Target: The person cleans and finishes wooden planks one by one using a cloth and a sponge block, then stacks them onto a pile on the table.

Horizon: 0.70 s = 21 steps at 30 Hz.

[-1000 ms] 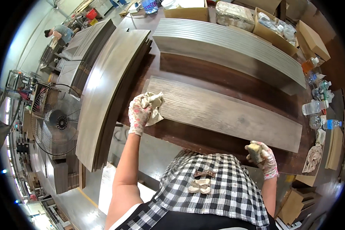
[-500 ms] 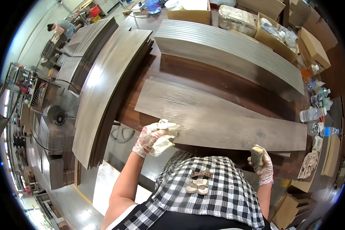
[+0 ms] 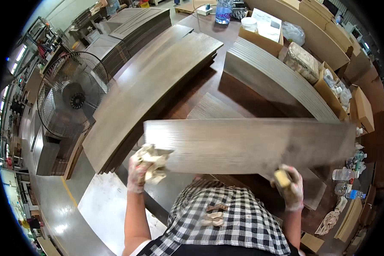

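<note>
Closed around a crumpled cream cloth (image 3: 157, 165), my gloved left hand (image 3: 136, 173) is at the left end of a long grey-brown wood plank (image 3: 226, 145). My gloved right hand (image 3: 294, 192) pinches a yellow-and-dark sponge (image 3: 282, 178) near the plank's lower right edge. The plank appears raised and tilted above the table. Whether my fingers also grip its edge, I cannot tell. Dark, smeared patches mark its right part. Another plank (image 3: 211, 106) lies partly hidden underneath it.
A stack of planks (image 3: 153, 89) stands to the left, beside a wire-caged fan (image 3: 77, 100). Behind is a row of planks on edge (image 3: 269, 72). Cardboard boxes (image 3: 362, 106) and plastic bottles (image 3: 344, 174) line the right. A rag (image 3: 328, 222) lies at the table's right edge.
The upper plank has come up off the one beneath and turned straighter across my front. My left hand with the cloth has moved left. The whole view has swung leftward.
</note>
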Each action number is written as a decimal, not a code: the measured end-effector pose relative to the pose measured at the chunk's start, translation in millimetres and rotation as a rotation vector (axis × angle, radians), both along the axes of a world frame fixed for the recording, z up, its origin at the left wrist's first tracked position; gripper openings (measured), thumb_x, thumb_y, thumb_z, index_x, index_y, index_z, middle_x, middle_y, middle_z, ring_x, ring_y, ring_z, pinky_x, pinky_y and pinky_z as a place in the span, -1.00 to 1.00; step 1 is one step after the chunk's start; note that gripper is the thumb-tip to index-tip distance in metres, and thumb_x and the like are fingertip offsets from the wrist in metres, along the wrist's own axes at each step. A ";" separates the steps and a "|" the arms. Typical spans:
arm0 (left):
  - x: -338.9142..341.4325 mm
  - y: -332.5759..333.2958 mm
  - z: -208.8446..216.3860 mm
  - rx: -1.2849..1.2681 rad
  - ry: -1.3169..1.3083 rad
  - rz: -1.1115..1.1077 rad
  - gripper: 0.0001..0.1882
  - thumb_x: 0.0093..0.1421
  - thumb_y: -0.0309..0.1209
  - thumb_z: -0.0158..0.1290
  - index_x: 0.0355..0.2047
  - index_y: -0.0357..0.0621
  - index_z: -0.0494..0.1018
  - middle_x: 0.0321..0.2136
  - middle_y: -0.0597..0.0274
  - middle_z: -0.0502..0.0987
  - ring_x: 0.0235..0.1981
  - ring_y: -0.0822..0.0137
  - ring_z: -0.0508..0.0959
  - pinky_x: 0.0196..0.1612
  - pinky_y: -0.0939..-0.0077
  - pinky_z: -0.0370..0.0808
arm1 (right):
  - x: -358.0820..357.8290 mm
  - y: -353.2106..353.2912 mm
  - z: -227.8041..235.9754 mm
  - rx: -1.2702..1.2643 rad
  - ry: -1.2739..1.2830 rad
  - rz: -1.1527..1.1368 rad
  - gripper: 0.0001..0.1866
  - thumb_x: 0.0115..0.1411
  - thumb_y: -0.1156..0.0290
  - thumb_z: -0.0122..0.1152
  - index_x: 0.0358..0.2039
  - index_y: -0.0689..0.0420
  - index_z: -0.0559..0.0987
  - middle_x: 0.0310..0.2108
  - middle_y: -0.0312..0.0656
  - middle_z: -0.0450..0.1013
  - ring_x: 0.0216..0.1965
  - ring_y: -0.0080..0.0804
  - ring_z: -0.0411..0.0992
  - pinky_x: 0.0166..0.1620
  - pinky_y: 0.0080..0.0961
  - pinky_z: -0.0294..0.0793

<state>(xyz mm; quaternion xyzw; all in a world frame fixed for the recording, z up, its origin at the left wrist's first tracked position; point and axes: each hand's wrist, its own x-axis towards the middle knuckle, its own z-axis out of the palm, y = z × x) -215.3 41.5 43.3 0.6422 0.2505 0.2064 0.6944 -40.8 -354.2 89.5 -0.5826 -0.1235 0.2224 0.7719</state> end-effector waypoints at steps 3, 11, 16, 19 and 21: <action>-54.6 12.5 4.1 -0.101 -0.107 0.252 -0.57 0.06 -0.35 0.10 -0.09 -0.30 0.35 -0.29 0.19 0.47 -0.36 0.40 0.51 -0.34 0.59 0.50 | 35.2 79.1 23.8 -0.122 0.050 0.295 -0.21 -0.17 -0.06 0.26 -0.07 0.33 0.38 -0.27 -0.10 0.42 -0.31 -0.36 0.44 -0.20 -0.46 0.47; -163.9 61.1 -34.4 0.017 -0.245 0.602 -0.67 0.09 -0.42 0.02 -0.11 -0.27 0.38 -0.22 0.13 0.46 -0.28 0.37 0.48 -0.25 0.54 0.47 | 70.1 289.0 -18.6 0.045 0.265 0.814 -0.57 0.10 0.30 0.19 -0.07 0.26 0.41 -0.34 -0.14 0.46 -0.38 -0.42 0.45 -0.28 -0.55 0.47; -167.8 84.6 -16.5 0.092 -0.056 0.659 -0.62 0.12 -0.47 -0.08 -0.03 -0.29 0.37 -0.15 0.09 0.48 -0.10 0.24 0.46 -0.02 0.40 0.40 | 76.6 353.7 -40.8 0.088 0.339 0.920 -0.57 0.10 0.31 0.18 -0.06 0.26 0.40 -0.31 -0.09 0.46 -0.31 -0.31 0.46 -0.22 -0.47 0.47; -186.1 108.7 -12.3 0.330 0.171 0.590 -0.67 0.12 -0.54 -0.12 -0.09 -0.27 0.43 -0.11 0.14 0.46 -0.07 0.28 0.45 0.01 0.41 0.37 | 85.2 358.0 -23.4 -0.040 0.292 0.919 -0.58 0.09 0.31 0.17 -0.10 0.30 0.40 -0.33 -0.11 0.44 -0.39 -0.39 0.45 -0.29 -0.46 0.49; -187.6 115.9 -6.2 0.560 0.339 0.486 -0.69 0.11 -0.60 -0.13 -0.13 -0.27 0.46 -0.09 0.16 0.44 -0.05 0.33 0.43 0.00 0.44 0.38 | 108.3 354.9 -25.0 -0.191 0.022 0.788 -0.64 0.07 0.22 0.21 -0.20 0.20 0.48 -0.35 -0.19 0.46 -0.44 -0.45 0.44 -0.36 -0.49 0.51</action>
